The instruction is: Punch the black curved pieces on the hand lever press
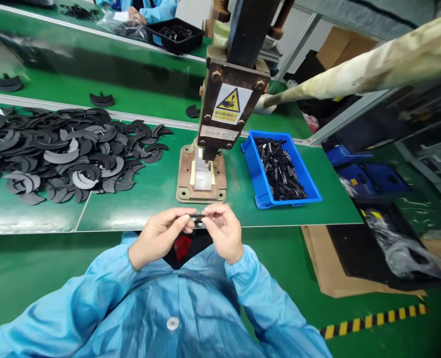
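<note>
My left hand (159, 234) and my right hand (223, 230) meet at the table's front edge, both pinching a small thin black part (198, 218) between their fingertips. Just beyond them stands a hand press (230, 99) with a yellow warning label, on a metal base plate (185, 174) with a pale fixture under the ram. A large heap of black curved flat pieces (67, 151) lies to the left. To the right sits a blue bin (259, 176) holding several small black parts (280, 169).
The press lever (373, 64), wrapped in pale tape, juts out to the right. Another person in a blue coat works at a black tray (175, 36) on the far bench. Cardboard and black bags lie on the floor at right, near striped floor tape (373, 320).
</note>
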`<state>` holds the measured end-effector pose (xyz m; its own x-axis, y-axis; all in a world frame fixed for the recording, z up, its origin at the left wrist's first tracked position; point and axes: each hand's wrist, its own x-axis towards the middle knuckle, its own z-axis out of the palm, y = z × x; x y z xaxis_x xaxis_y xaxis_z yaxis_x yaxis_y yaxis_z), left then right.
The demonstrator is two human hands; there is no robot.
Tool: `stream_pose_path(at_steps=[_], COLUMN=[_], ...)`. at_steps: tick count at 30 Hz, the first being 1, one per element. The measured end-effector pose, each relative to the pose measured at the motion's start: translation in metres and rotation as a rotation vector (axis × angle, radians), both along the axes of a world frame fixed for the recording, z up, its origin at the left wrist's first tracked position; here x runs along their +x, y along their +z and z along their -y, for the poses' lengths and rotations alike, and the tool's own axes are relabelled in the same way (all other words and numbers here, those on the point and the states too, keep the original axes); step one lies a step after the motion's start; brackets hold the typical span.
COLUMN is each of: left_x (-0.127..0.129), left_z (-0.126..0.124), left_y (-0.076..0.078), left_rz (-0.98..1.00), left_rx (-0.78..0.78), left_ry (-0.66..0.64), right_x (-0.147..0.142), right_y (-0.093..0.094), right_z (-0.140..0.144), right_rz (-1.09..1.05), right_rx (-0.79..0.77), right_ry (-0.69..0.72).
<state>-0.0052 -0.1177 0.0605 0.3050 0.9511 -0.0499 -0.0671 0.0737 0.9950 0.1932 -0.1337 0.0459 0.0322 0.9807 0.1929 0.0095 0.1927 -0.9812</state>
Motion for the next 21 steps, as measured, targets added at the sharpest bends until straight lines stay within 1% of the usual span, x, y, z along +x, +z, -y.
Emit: stream_pose_path(at_steps=[6, 16, 18, 21], left_x=[-0.002, -0.013, -0.015, -0.017], left_z=[0.0, 0.012, 0.013, 0.011], left_y=[-0.001, 0.005, 0.005, 0.003], left_rz=[-0.022, -0.063, -0.043, 0.052], left_rx=[0.03, 0.063, 0.027, -0.139], left_ry=[-0.015, -0.058, -0.075, -0.135], right_x=[0.002, 0.002, 0.003, 0.006], right_y=[-0.004, -0.005, -0.005, -0.001], right_z=[-0.003, 0.002, 0.002, 0.0], right_rz=[-0.021, 0.012, 0.037, 0.097], right_rx=[0.03, 0.117, 0.127, 0.151], right_ry=[0.024, 0.085, 0.094, 0.144])
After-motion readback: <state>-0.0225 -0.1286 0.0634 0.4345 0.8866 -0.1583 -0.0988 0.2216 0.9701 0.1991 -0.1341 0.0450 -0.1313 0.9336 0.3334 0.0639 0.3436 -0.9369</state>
